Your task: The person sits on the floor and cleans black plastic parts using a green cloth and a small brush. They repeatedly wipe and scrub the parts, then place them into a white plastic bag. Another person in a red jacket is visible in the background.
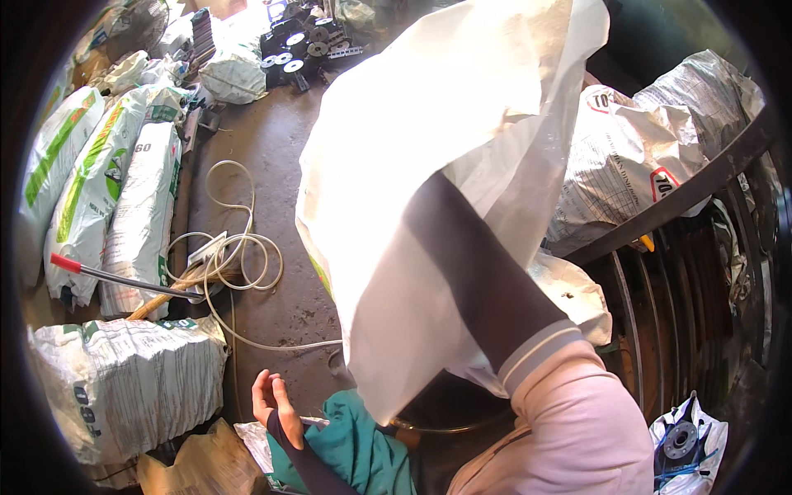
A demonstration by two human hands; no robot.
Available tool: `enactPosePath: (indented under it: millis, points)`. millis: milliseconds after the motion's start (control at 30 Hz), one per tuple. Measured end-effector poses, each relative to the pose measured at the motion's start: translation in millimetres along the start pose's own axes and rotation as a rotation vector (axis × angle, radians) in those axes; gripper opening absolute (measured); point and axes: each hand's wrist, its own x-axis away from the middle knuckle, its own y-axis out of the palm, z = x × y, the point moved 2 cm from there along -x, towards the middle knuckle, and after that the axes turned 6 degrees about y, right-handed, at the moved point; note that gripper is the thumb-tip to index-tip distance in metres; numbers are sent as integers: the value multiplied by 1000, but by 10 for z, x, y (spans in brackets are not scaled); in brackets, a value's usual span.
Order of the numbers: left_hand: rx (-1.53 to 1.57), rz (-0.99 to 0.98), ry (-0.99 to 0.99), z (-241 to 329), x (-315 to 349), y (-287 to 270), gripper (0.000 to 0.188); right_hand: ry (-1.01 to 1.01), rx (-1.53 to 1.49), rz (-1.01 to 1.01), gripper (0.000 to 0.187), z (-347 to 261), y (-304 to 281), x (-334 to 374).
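Observation:
A large white woven-looking sack point(396, 148) hangs upright in front of me, lit brightly. My right arm point(478, 264), in a dark sleeve under a pale pink short sleeve, reaches into its open folds. The right hand itself is hidden by the sack, so its fingers do not show. Low in the view, my left hand point(279, 406) is raised and empty, its fingers stretched out and apart. It is beside a teal cloth point(359, 441) and away from the sack's lower corner.
Filled white sacks point(140, 198) line the left side, one point(132, 384) lying nearer. A pale cable point(268, 264) loops across the floor beside a red-ended rod point(124, 279). Black machine parts point(301, 49) lie far back. More sacks point(619, 157) and a dark metal bar point(685, 190) stand right.

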Motion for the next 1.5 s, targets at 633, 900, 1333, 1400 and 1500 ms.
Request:
enactPosePath:
  millis: [633, 900, 1333, 1400, 1500]
  points:
    - [57, -15, 30, -36, 69, -27, 27, -155, -168, 285, 29, 463, -947, 797]
    - [92, -7, 77, -91, 85, -29, 24, -257, -206, 334, 32, 160, -1074, 1063]
    - [223, 84, 397, 1065, 440, 52, 31, -793, -285, 701, 24, 63, -2044, 3495]
    - [9, 12, 857, 1681, 603, 46, 53, -871, -401, 720, 22, -219, -2207, 3717]
    - [-159, -68, 1032, 2435, 742, 185, 104, -917, -276, 791, 17, -683, -2357, 3943]
